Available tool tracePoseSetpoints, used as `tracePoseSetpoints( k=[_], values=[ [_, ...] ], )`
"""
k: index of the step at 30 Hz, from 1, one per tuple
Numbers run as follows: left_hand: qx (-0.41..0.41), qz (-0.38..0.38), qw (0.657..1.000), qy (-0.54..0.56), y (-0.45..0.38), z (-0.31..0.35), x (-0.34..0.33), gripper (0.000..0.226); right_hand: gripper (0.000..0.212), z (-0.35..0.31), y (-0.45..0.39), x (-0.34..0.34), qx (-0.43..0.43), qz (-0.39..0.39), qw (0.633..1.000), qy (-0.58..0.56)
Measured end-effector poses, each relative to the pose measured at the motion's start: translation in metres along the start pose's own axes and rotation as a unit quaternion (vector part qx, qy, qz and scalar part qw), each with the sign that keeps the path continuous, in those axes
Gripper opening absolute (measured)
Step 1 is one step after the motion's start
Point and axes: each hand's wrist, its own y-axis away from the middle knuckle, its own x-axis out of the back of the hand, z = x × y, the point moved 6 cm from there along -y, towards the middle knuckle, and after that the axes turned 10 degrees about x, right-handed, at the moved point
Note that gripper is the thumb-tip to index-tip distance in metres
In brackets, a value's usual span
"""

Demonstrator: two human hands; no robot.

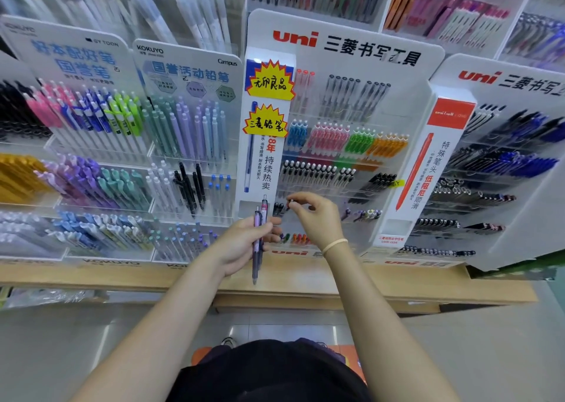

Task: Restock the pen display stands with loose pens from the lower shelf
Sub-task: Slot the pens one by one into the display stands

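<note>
Wooden shelf [91,274] of uni display stands [342,49]; left hand [244,242] gripping two pens [258,239], right hand [318,215] pinching a dark pen [289,202].

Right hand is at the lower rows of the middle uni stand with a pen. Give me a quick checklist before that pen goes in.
1. Right hand has a grip on the dark pen: ok, pinched at the fingertips.
2. Left hand holds the spare pens: ok, at least two, upright.
3. Pen is over the uni stand: ok, at its lower rows.
4. Target slot has room: cannot tell, the hand hides it.
5. Pen matches that row's model: cannot tell, too small.
</note>
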Motion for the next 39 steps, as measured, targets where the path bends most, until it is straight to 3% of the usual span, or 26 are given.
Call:
tracePoseSetpoints(
  k=[4,7,15,18,21,24,26,30,32,39],
  values=[
    [0.008,-0.038,0.999,0.02,0.004,-0.001,-0.007,0.028,0.013,0.003,-0.002,-0.004,-0.003,-0.014,1.0,0.016],
    [0.006,-0.026,1.0,-0.007,0.003,-0.002,-0.008,0.029,0.014,0.006,-0.003,-0.01,-0.016,-0.038,0.999,0.026],
    [-0.006,-0.024,1.0,0.018,0.002,0.001,-0.006,0.015,0.02,0.002,-0.006,-0.006,-0.031,-0.034,0.998,0.042],
    [-0.032,-0.012,0.999,-0.014,0.005,0.006,-0.005,0.018,0.017,-0.011,-0.003,0.012,-0.045,0.04,0.996,-0.064],
    [-0.051,-0.006,0.997,-0.058,0.003,0.009,-0.01,0.021,0.019,-0.021,0.003,0.011,-0.097,-0.016,0.971,-0.218],
    [-0.053,-0.004,0.996,-0.072,-0.001,0.009,-0.016,0.024,0.016,-0.021,0.008,0.009,-0.107,-0.052,0.952,-0.283],
    [-0.049,0.004,0.996,-0.08,-0.004,0.008,-0.017,0.023,0.015,-0.016,0.009,0.015,-0.105,-0.016,0.949,-0.296],
    [-0.038,0.037,0.994,-0.098,-0.01,0.003,-0.015,0.024,0.018,-0.007,0.006,0.05,-0.089,0.168,0.95,-0.247],
    [-0.032,0.057,0.991,-0.115,-0.011,0.002,-0.016,0.024,0.017,-0.008,0.003,0.063,-0.061,0.212,0.946,-0.238],
    [-0.02,0.075,0.994,-0.08,-0.017,0.0,-0.015,0.023,0.011,0.001,0.0,0.038,-0.033,0.132,0.977,-0.164]
  ],
)
